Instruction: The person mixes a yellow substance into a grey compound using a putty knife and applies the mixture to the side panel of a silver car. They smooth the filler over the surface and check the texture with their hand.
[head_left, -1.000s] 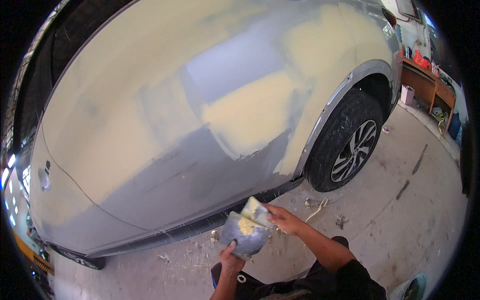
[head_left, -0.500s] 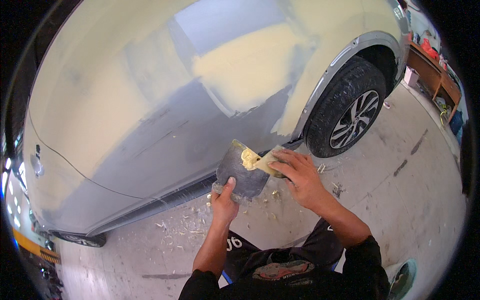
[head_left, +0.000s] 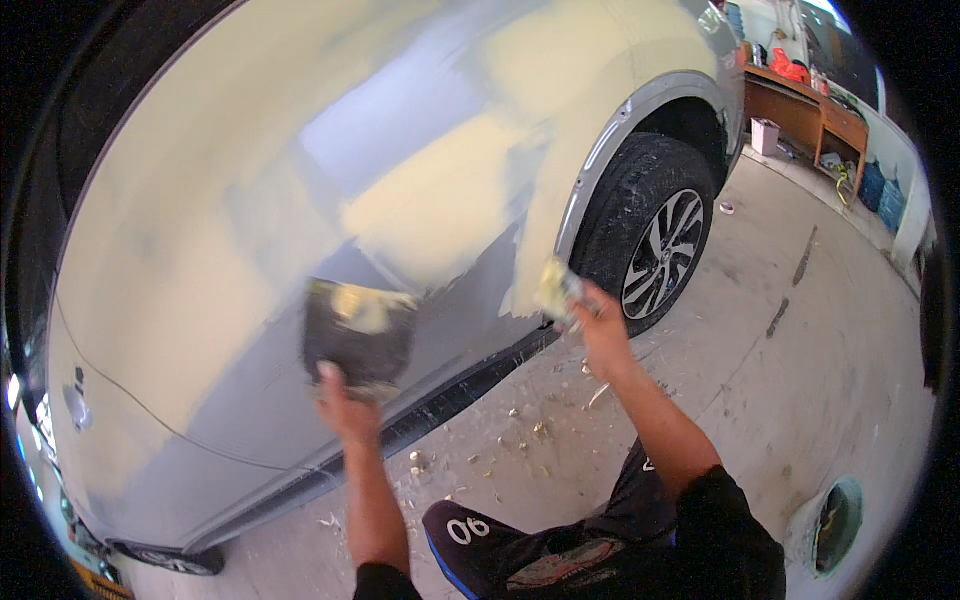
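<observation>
My left hand grips a dark putty board by its near edge, with the thumb on top. A blob of pale yellow filler lies toward the board's far edge. My right hand is closed on a putty spreader smeared with yellow filler, blurred by motion, near the rear of the car's lower side. Beyond both hands rises the car's side panel, grey with sanded yellow filler patches. The board hangs in front of the panel; I cannot tell if the spreader touches it.
A car wheel sits in its arch on the right. Dried filler scraps litter the concrete floor. A round greenish container is at lower right. A wooden desk and a pink bin stand at the far right.
My hands have moved apart: the left carries the board leftward, and the right has lifted the spreader off the board, up and slightly right. The view has also shifted.
</observation>
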